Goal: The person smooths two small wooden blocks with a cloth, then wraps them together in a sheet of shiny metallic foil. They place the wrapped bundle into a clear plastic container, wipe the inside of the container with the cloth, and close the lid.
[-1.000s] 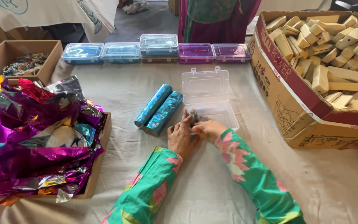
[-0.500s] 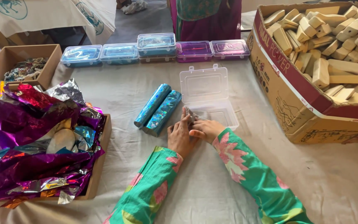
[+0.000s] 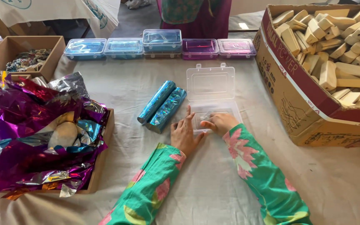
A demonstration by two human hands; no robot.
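Big cardboard box of wooden blocks sits right of the work spot, within reach. Foil sheets are heaped in a tray at left. Row of filled plastic boxes lines the far edge. Clear case lies lid-open in the centre, two foil-wrapped rolls just beside it. Left hand is flat, fingers spread, bracing the case edge. Right hand is curled inside the tray; can't tell what it grips.
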